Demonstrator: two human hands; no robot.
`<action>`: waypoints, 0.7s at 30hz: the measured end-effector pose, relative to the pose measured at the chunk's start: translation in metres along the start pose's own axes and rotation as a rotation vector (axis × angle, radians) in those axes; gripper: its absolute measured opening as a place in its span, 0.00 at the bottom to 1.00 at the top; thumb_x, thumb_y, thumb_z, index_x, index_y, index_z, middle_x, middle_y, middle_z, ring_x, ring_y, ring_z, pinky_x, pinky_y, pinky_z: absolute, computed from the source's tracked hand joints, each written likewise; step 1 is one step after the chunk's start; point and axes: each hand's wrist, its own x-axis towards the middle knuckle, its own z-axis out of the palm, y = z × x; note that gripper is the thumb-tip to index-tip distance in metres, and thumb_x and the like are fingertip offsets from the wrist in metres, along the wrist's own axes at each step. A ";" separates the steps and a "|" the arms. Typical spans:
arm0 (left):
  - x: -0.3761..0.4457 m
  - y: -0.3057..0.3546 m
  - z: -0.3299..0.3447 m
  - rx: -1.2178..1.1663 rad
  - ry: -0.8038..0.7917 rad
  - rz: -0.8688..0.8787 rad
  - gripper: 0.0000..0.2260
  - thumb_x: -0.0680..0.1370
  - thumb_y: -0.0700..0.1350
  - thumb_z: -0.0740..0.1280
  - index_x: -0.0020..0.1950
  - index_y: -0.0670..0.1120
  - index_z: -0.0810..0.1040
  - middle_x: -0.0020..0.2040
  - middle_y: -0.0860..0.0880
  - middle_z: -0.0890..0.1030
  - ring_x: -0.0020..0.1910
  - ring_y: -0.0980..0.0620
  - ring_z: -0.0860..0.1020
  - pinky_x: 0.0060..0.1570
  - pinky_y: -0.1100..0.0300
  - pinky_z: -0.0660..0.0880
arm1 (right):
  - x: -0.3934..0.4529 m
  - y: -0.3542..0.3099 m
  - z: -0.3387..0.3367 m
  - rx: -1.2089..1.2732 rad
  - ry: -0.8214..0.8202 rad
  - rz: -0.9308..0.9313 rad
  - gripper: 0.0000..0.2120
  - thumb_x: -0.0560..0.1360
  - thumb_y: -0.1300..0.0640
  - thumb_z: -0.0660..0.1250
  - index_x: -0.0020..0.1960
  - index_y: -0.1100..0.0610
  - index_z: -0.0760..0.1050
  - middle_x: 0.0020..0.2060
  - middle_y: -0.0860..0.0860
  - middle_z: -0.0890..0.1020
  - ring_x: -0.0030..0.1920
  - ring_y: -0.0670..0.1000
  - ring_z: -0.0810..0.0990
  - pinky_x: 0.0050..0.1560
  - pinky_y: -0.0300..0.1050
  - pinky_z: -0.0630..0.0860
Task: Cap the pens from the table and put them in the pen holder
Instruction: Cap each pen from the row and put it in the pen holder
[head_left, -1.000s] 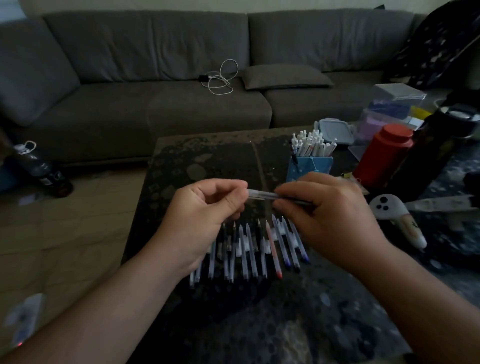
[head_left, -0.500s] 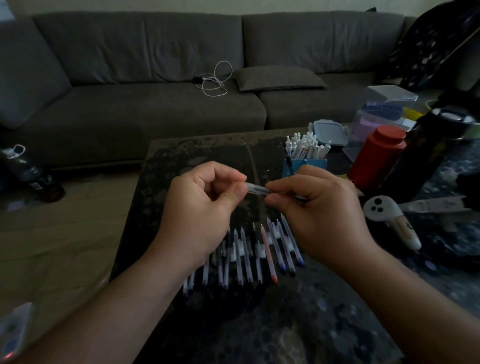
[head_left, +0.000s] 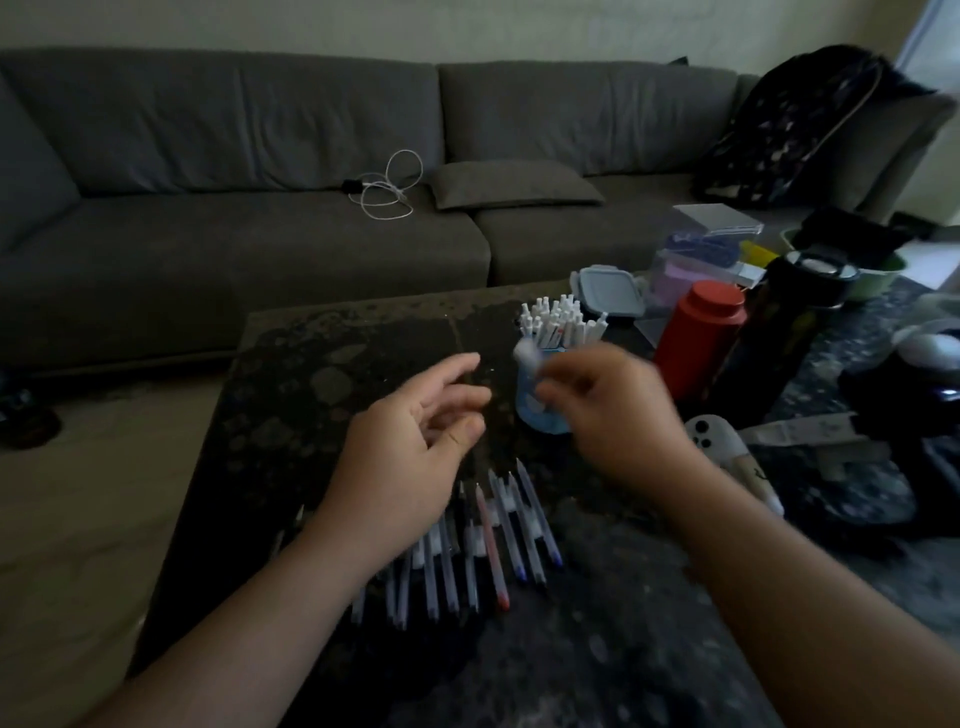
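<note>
No writing is legible anywhere. The right hand (head_left: 613, 410) now pinches a blurred white-capped pen (head_left: 527, 358) just before the blue pen holder (head_left: 540, 415). The left hand (head_left: 410, 441) has let go, fingers spread, above the row of clear uncapped pens (head_left: 488, 535) on the dark mottled tabletop (head_left: 322, 374).

The dark mottled table (head_left: 332, 374) carries a row of pens (head_left: 493, 535), a blue pen holder (head_left: 530, 410) and a red bottle (head_left: 698, 338)
</note>
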 end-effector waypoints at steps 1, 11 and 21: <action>0.001 0.000 0.007 -0.002 -0.013 -0.002 0.22 0.81 0.41 0.73 0.68 0.63 0.77 0.55 0.63 0.85 0.55 0.69 0.82 0.56 0.69 0.78 | 0.012 0.012 -0.009 0.081 0.146 0.061 0.09 0.81 0.54 0.70 0.50 0.39 0.78 0.46 0.38 0.80 0.45 0.37 0.80 0.45 0.35 0.75; -0.014 -0.042 0.057 0.413 -0.300 0.188 0.08 0.81 0.47 0.70 0.57 0.58 0.85 0.50 0.67 0.79 0.58 0.66 0.73 0.60 0.69 0.70 | 0.041 0.072 0.003 0.058 0.456 0.158 0.27 0.81 0.57 0.70 0.74 0.41 0.64 0.49 0.46 0.85 0.48 0.50 0.85 0.50 0.52 0.83; -0.019 -0.060 0.069 0.576 -0.389 0.332 0.09 0.81 0.48 0.68 0.57 0.57 0.86 0.54 0.61 0.82 0.61 0.58 0.73 0.63 0.62 0.71 | 0.031 0.074 0.013 -0.098 0.299 0.072 0.29 0.83 0.62 0.62 0.81 0.44 0.62 0.66 0.49 0.75 0.60 0.50 0.76 0.55 0.47 0.74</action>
